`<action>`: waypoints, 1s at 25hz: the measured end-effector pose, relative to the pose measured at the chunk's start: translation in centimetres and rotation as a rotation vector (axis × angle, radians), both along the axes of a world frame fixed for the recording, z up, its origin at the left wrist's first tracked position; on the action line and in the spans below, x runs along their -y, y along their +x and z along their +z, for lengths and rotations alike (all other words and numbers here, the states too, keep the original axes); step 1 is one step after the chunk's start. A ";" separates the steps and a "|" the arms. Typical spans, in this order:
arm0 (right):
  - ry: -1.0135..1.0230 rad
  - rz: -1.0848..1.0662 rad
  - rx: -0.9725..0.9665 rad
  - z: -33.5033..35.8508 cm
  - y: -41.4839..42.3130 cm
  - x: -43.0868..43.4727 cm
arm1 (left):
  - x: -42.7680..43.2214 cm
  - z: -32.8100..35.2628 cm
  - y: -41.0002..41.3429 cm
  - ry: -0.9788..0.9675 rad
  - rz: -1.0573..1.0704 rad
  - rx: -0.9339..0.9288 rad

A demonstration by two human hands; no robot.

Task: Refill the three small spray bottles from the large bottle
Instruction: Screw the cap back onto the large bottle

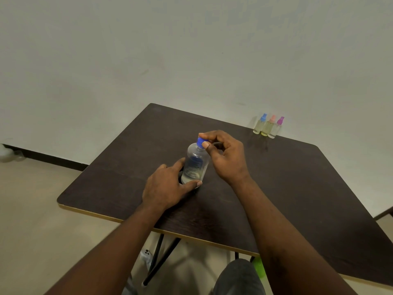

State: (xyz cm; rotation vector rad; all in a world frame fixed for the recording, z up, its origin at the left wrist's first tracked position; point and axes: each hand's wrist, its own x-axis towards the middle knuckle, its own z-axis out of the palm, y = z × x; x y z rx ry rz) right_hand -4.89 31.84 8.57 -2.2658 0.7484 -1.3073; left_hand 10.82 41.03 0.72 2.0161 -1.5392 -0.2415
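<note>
Now, from the head view, we see the large bottle upright mid-table; our left hand grips its base, thumb and fingers curled round it; our right hand pinches its blue cap; the three small spray bottles stand together at the far edge, well apart from both hands.
</note>
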 end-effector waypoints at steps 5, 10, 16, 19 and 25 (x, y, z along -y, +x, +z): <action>-0.066 0.001 0.004 -0.5 0.1 0.1 | -0.1 0.2 -0.1 -0.013 -0.003 -0.017; -0.115 -0.010 -0.077 0.8 -0.2 -0.4 | 0.6 1.1 -0.3 -0.136 -0.104 -0.305; 0.020 -0.152 -0.031 5.3 2.3 0.1 | 2.2 3.5 -2.1 -0.314 -0.149 -0.573; 0.094 -0.211 -0.284 8.3 5.1 1.7 | 2.3 3.0 -2.5 -0.330 -0.115 -0.601; 0.263 -0.175 -1.018 6.9 9.6 3.1 | 2.9 2.6 -2.7 -0.305 -0.115 -0.660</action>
